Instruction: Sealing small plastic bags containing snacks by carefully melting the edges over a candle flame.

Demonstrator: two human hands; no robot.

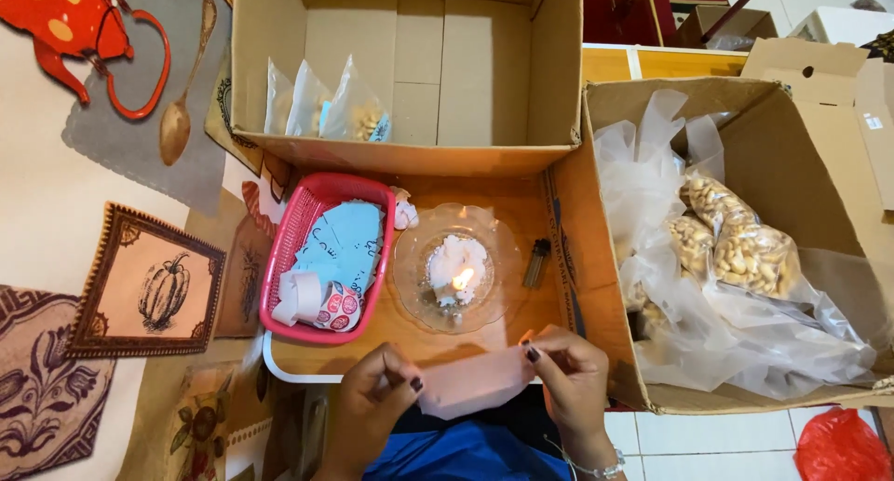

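Bright, even indoor light, soft shadows, sharp focus, slight wide-angle bending at edges.

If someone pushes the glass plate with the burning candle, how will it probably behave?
The plate looks like smooth glass on a wooden board, so it would probably slide easily. It seems fragile. The candle is a low melted lump, so it is unlikely to tip, though its flame might flicker.

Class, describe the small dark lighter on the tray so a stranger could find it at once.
Start at the wooden tray between the two cardboard boxes. Right of the clear glass plate holding the lit candle lies the lighter, near the tray's right edge. It is the only slim, dark object there.
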